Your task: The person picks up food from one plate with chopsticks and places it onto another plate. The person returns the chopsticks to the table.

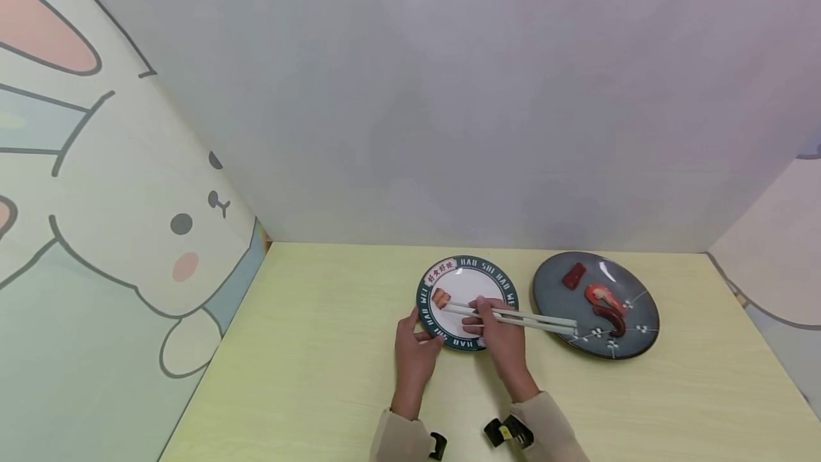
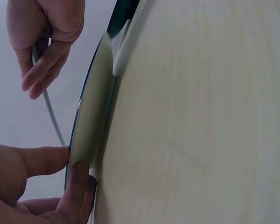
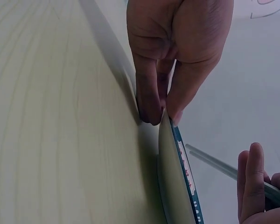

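A round white plate with a dark green lettered rim stands on the table. My left hand pinches its near-left rim, thumb on top and fingers underneath; the left wrist view shows that grip on the plate's edge. In my right hand is a pair of pale green chopsticks, reaching left across the plate. Their tips meet a small orange-red food piece at the plate's left side. Whether that piece is lifted or rests on the plate, I cannot tell. The chopsticks also show in the right wrist view.
To the right stands a dark oval plate with white flower patterns. On it lie a dark red piece, a red-and-white piece and a curved dark red piece. A grey wall rises behind the table.
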Demonstrator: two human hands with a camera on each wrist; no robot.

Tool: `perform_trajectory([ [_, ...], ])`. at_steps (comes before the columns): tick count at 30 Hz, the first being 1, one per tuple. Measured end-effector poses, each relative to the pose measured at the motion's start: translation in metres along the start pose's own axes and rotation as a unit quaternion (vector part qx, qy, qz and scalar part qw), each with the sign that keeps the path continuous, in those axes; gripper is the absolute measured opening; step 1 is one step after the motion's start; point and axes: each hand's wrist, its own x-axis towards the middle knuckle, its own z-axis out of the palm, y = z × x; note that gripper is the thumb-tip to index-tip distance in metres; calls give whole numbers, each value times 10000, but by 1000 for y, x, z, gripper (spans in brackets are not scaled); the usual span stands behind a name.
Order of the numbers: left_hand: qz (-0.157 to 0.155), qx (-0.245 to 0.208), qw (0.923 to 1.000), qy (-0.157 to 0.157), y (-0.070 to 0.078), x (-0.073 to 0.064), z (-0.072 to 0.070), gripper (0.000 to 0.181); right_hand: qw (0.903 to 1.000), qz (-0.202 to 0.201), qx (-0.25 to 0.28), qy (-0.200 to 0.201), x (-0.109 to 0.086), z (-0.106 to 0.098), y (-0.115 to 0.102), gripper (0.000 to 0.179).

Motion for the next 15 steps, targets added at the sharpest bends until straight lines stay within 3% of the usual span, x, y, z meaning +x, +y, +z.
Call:
perform_trajectory([
  [15, 84, -13, 10000, 15, 1, -2, -1, 74, 9998, 41, -176, -33, 4, 9, 7, 30],
])
